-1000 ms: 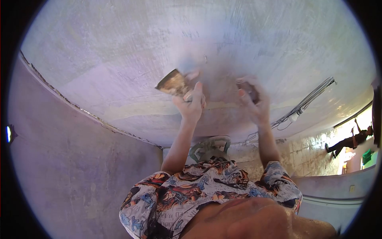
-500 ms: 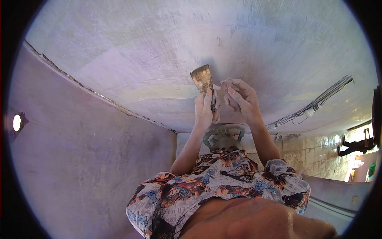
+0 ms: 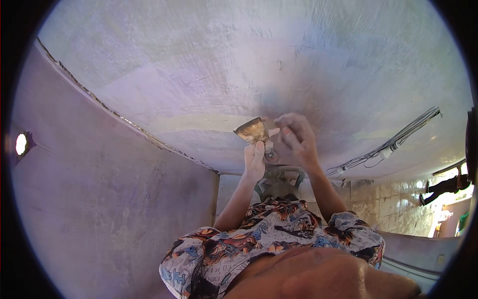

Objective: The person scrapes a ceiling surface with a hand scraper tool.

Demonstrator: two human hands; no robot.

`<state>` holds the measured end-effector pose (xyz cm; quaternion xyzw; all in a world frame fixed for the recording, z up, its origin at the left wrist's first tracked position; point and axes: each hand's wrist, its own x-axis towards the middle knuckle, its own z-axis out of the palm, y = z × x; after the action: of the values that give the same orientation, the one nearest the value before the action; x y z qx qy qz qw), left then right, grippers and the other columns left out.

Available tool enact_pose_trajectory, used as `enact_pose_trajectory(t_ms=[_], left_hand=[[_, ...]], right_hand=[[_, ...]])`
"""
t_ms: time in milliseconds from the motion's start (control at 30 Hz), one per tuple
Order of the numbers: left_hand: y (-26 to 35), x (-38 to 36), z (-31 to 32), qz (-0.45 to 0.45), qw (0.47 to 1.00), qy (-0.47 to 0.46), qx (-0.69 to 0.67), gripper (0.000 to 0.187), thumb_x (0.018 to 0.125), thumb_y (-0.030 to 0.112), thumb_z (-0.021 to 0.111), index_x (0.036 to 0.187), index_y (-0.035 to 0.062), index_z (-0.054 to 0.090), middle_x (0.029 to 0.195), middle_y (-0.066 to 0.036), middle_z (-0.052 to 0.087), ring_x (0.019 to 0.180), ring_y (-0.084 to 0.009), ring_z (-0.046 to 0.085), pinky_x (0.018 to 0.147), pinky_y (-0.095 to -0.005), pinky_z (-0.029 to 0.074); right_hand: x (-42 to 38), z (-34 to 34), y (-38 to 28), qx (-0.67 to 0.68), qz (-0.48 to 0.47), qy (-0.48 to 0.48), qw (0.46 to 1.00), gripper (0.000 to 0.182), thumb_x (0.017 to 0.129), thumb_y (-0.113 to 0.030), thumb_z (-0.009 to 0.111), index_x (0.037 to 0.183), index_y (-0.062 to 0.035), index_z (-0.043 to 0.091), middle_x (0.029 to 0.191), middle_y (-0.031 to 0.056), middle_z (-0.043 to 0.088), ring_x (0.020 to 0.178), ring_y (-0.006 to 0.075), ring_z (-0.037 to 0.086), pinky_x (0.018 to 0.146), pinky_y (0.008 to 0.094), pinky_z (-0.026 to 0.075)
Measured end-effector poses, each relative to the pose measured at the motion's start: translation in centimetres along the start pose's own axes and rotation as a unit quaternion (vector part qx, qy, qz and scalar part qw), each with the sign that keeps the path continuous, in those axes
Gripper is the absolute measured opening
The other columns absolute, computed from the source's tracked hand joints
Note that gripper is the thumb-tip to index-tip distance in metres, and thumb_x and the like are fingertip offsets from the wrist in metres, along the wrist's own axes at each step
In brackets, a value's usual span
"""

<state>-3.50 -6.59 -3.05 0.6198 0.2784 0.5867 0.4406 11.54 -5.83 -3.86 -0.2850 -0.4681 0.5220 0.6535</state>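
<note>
A putty knife (image 3: 252, 130) with a broad, stained metal blade is in my left hand (image 3: 255, 158). My left fingers are closed around its handle, thumb on the near side, and the blade points up and to the left. Just to the right, my right hand (image 3: 300, 137) is bent with thumb and fingers pinched together. A small folded brownish piece, partly hidden and blurred, seems to be between them; its kind cannot be made out. The two hands are close together in front of the patchy, plastered surface (image 3: 199, 89).
A bundle of wires (image 3: 393, 142) with white fittings hangs on the right. A cracked seam (image 3: 109, 110) borders the purple wall (image 3: 114, 199), and a lamp (image 3: 21, 144) glows at far left. A green plastic chair (image 3: 280, 183) stands beyond my arms. Another person's legs (image 3: 443, 188) appear at far right.
Both hands have come lower in the view. The putty knife's blade has tipped further left, and my right hand has drawn closer to it, its fingers now more bent.
</note>
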Motion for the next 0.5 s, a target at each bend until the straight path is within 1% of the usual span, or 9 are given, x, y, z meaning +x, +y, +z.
enact_pose_trajectory(t_ms=[33,100,167,200,267,333,400,433,500], left_hand=[[-0.1,0.2,0.2,0.001,1.0,0.002,0.014,0.051,0.106,0.035,0.035,0.122,-0.006,0.06,0.097,-0.004,0.062,0.082,-0.0077,0.05,0.074,-0.0231,0.041],[-0.8,0.0,0.1,0.0,1.0,0.006,0.028,0.05,0.106,0.035,0.035,0.121,-0.0053,0.061,0.098,-0.004,0.062,0.084,-0.0086,0.051,0.076,-0.0239,0.041],[-2.2,-0.3,-0.7,-0.109,0.994,-0.006,0.028,0.049,0.106,0.034,0.034,0.123,-0.0032,0.062,0.109,-0.009,0.063,0.096,-0.0141,0.052,0.086,-0.0286,0.041],[-2.3,0.0,-0.8,-0.108,0.994,-0.005,0.028,0.049,0.106,0.034,0.034,0.123,-0.0032,0.062,0.109,-0.009,0.063,0.096,-0.0141,0.052,0.086,-0.0286,0.041],[-2.4,1.2,-1.1,0.007,0.99,-0.02,0.136,0.048,0.107,0.032,0.036,0.131,-0.0047,0.055,0.11,-0.007,0.063,0.098,-0.012,0.056,0.086,-0.028,0.045],[-1.8,1.6,-1.2,-0.012,0.992,-0.014,0.127,0.047,0.107,0.031,0.035,0.131,-0.0042,0.056,0.109,-0.006,0.063,0.096,-0.011,0.056,0.085,-0.0269,0.045],[-1.2,1.8,-1.0,-0.032,0.993,-0.011,0.117,0.046,0.107,0.03,0.035,0.131,-0.0038,0.056,0.108,-0.005,0.063,0.094,-0.01,0.056,0.084,-0.0259,0.046],[-1.1,1.9,-0.8,-0.045,0.992,-0.006,0.114,0.046,0.107,0.03,0.035,0.131,-0.0037,0.055,0.109,-0.005,0.063,0.094,-0.0098,0.055,0.084,-0.0257,0.046],[-0.8,2.3,-0.6,-0.06,0.992,-0.003,0.111,0.046,0.107,0.03,0.035,0.132,-0.0036,0.055,0.109,-0.005,0.062,0.094,-0.0096,0.055,0.084,-0.0256,0.046]], right_hand=[[0.0,0.4,0.5,-0.002,-0.002,-0.002,1.0,0.029,0.099,-0.002,0.05,0.128,-0.0019,0.048,0.112,0.0068,0.061,0.088,0.0098,0.056,0.078,0.0231,0.046],[-0.3,1.4,2.0,-0.025,-0.031,-0.033,0.999,0.027,0.098,0.001,0.048,0.125,-0.0011,0.048,0.117,0.008,0.058,0.096,0.0126,0.056,0.086,0.0247,0.046],[-0.2,0.7,3.6,-0.056,-0.043,-0.059,0.996,0.03,0.097,0.0,0.048,0.127,-0.0007,0.047,0.118,0.0095,0.058,0.102,0.0146,0.055,0.09,0.027,0.044],[0.0,0.6,3.7,-0.087,-0.057,-0.085,0.991,0.032,0.097,0.0,0.048,0.129,-0.0003,0.046,0.119,0.0111,0.057,0.108,0.0167,0.055,0.094,0.0292,0.043],[-0.1,0.1,3.3,-0.082,-0.045,-0.119,0.989,0.036,0.096,-0.002,0.05,0.132,0.0007,0.044,0.119,0.0135,0.057,0.112,0.0196,0.054,0.097,0.0312,0.041],[-0.4,-0.3,3.7,-0.076,-0.032,-0.151,0.985,0.041,0.095,-0.003,0.052,0.134,0.0018,0.042,0.119,0.0159,0.056,0.115,0.0226,0.053,0.099,0.0332,0.04],[-0.5,-0.2,4.3,-0.085,-0.035,-0.187,0.978,0.055,0.09,-0.007,0.061,0.139,0.0035,0.037,0.124,0.0199,0.054,0.118,0.0287,0.053,0.1,0.0373,0.04],[-0.5,0.1,3.7,-0.084,-0.034,-0.187,0.978,0.055,0.09,-0.007,0.061,0.139,0.0035,0.037,0.124,0.0199,0.054,0.118,0.0287,0.053,0.1,0.0373,0.04],[-0.4,0.7,2.1,-0.229,-0.101,-0.185,0.95,0.068,0.084,-0.009,0.068,0.141,0.0042,0.034,0.129,0.0228,0.051,0.122,0.0336,0.051,0.101,0.039,0.041]])
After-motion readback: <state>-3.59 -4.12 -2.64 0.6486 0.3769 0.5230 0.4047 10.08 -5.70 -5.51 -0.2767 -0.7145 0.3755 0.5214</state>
